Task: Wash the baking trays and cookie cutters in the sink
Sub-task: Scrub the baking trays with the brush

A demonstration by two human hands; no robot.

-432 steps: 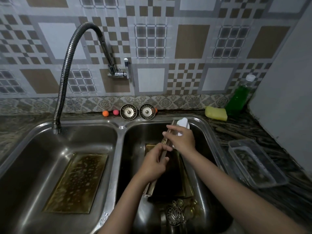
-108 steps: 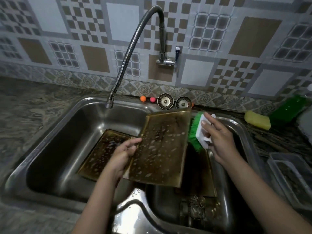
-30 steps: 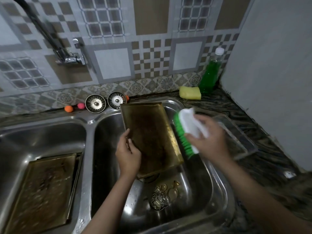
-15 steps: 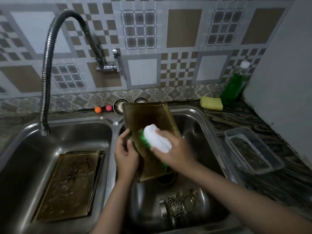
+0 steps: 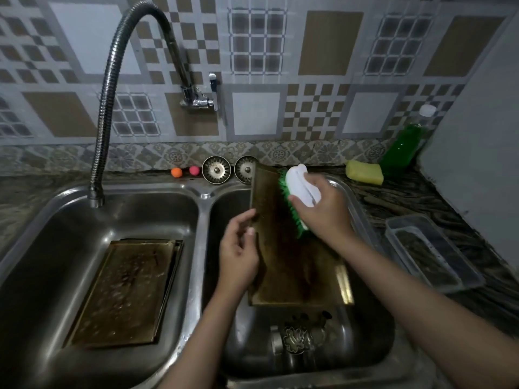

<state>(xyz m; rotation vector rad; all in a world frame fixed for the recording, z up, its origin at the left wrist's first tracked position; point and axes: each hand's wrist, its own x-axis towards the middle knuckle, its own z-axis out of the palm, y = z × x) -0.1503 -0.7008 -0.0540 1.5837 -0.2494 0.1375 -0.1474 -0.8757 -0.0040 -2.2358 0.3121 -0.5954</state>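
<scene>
Now, left hand (image 5: 238,256) grip on tray (image 5: 295,262) edge, brush (image 5: 297,197) above

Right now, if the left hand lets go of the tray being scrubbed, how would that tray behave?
The tray looks like thin, stiff metal, so it would probably not bend. It stands tilted in the right basin, so it would likely tip or slide down. Its surface looks wet, so the left hand may find it slippery.
</scene>
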